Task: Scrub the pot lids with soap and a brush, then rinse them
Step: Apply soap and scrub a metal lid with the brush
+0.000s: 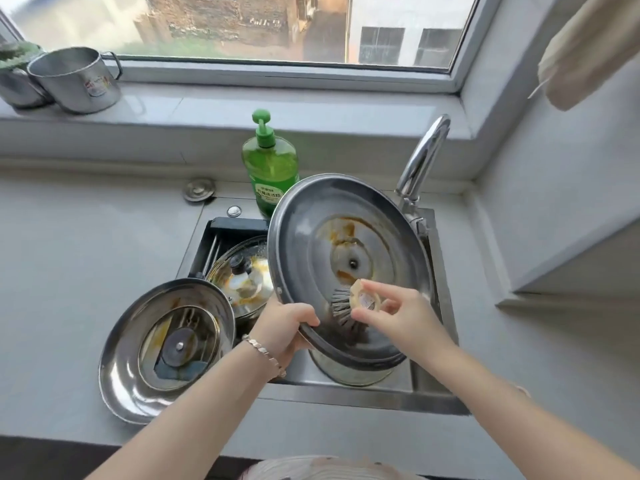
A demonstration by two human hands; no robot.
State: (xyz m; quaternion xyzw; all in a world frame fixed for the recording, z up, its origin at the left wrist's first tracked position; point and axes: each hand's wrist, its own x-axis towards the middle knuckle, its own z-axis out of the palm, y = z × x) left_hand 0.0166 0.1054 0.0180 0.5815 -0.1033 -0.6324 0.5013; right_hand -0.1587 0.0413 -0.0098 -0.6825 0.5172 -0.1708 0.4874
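A large steel pot lid (311, 244) is held tilted above the sink (346, 396), its concave underside turned toward the person and its knob side away. As seen from the head camera, the lid's oval runs from upper left, near the soap bottle, to lower right, over a steel pot (349, 375) standing in the basin. Orange-brown residue rings the centre rivet.

The left hand (284, 323), a bracelet (265, 353) on its wrist, grips the lid's lower-left rim with its fingers curled over the edge. The right hand (405, 317) pinches the pale round head of a brush (356, 303) between thumb and fingertips. The dark bristles point left and down, pressed against the lower part of the lid's underside.

A glass lid (242, 282), streaked with the same residue, sits knob up in the sink's left side. A 2nd steel lid (138, 358) rests underside up on the counter (69, 237), its edge overlapping the sink's left corner.

A green soap bottle (270, 168) with a pump top stands upright behind the sink, just beside the held lid's upper rim. The faucet (422, 157) arches at the right rear. 2 steel mugs (74, 79) stand on the windowsill (207, 105) at far left.
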